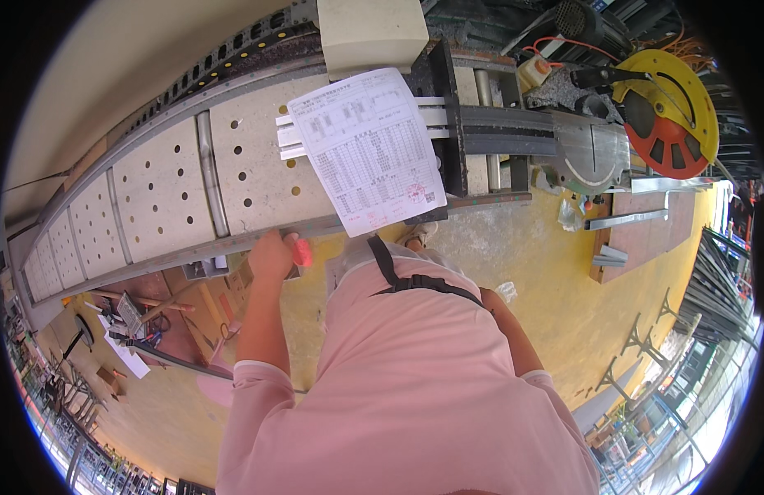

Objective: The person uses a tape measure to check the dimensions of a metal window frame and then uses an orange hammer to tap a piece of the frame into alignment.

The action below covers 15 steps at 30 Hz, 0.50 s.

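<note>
At the near edge of the long metal bench (233, 246), my left hand (271, 256) is closed with its knuckles up. A small red-pink object (301, 252) sticks out on the right side of its fingers; what kind of thing it is I cannot make out. My right forearm (510, 334) shows beside my waist, but its hand is hidden behind my body. A printed paper sheet (369, 148) with drawings, a table and a red stamp lies across the bench. Under it run pale metal profiles (291, 136), pointing right past a dark upright plate (446, 124).
A cut-off saw (666, 115) with a yellow guard and red disc cover stands at the bench's right end. A beige box-like housing (372, 37) sits at the back. Metal offcuts (629, 219) lie on a board to the right. Tools and a wooden-handled hammer (163, 304) are below left.
</note>
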Available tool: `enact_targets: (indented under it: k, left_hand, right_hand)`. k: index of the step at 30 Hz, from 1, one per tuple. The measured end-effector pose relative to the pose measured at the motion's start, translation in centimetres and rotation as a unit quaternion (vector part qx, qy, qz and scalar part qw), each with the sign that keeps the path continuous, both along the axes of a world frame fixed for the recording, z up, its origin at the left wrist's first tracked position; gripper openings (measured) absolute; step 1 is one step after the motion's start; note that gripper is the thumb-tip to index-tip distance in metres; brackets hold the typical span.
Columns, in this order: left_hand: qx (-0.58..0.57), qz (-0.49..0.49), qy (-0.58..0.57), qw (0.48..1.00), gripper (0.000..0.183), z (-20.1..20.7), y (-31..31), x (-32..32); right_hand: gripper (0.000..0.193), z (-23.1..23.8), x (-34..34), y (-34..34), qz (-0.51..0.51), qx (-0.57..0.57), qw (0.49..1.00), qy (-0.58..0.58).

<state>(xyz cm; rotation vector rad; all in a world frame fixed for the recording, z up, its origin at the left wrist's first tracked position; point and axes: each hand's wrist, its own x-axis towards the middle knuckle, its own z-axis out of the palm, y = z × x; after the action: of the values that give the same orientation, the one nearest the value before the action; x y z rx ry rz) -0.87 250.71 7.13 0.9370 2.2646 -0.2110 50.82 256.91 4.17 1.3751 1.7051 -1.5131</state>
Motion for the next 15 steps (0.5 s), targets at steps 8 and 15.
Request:
enact_targets:
  k: [8, 15]
  left_hand:
    - [-0.001, -0.002, 0.0, 1.0, 0.045, 0.0, 0.0, -0.2]
    - [-0.01, 0.0, -0.012, 1.0, 0.046, 0.3, 0.3, -0.4]
  right_hand:
    - [0.057, -0.7, 0.0, -0.3, -0.097, -0.006, 0.995, 0.011]
    - [0.047, -2.9, 0.9, -0.9, -0.092, 0.039, 0.995, 0.017]
